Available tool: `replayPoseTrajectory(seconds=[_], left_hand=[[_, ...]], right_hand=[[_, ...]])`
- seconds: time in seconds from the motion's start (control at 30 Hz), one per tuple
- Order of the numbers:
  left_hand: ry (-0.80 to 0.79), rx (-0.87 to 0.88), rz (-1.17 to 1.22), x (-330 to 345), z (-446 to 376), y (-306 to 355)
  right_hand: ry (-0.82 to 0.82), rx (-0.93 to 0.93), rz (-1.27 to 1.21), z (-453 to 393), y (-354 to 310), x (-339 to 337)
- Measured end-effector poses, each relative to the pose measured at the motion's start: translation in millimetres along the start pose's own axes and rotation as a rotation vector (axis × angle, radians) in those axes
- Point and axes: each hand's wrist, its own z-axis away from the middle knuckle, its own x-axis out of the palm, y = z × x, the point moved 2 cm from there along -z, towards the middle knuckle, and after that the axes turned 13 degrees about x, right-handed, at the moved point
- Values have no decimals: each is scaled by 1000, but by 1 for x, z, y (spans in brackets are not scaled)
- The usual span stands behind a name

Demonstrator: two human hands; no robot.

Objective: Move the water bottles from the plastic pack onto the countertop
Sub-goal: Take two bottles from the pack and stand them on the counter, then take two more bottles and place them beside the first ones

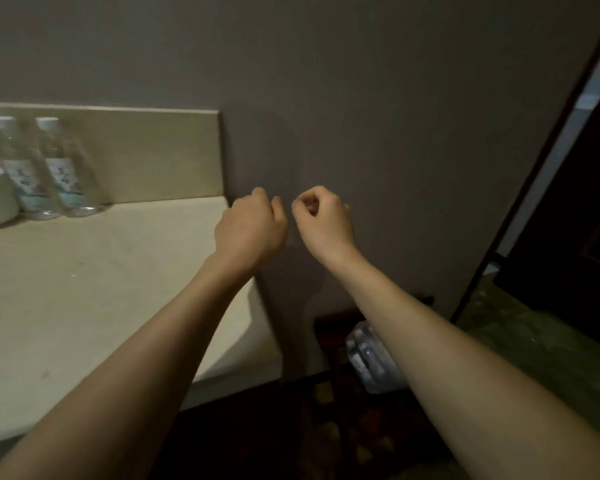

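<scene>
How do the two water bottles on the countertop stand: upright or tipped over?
Upright. Both water bottles rest on their bases on the countertop, white caps on top, against the backsplash.

A single wide-angle view came from the person's head, facing forward and down toward a grey wall (395, 116) close in front. It sat above the right end of the countertop (84, 289), whose right edge and back right corner fell left of centre. Both forearms stretched from the bottom corners toward the middle, floor showing low at right.
</scene>
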Motion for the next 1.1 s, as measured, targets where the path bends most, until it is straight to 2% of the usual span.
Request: replayPoseTrajectory(seconds=[0.17,0.33,0.43,0.63,0.9,1.1], left_hand=[[-42,77,126,36,-2,66],[-110,114,224,77,-5,103],[-218,136,238,119,-11,127],[-485,163,252,232,-25,167],[-841,24,312,369,-10,170],[-948,-45,332,434,5,138]], right_hand=[[92,36,0,-14,47,-57],[148,88,-24,-29,92,-80],[173,161,-5,-44,130,-87],[204,449,92,-82,235,-117],[148,753,190,-119,347,-125],[18,911,197,-132,409,-106]])
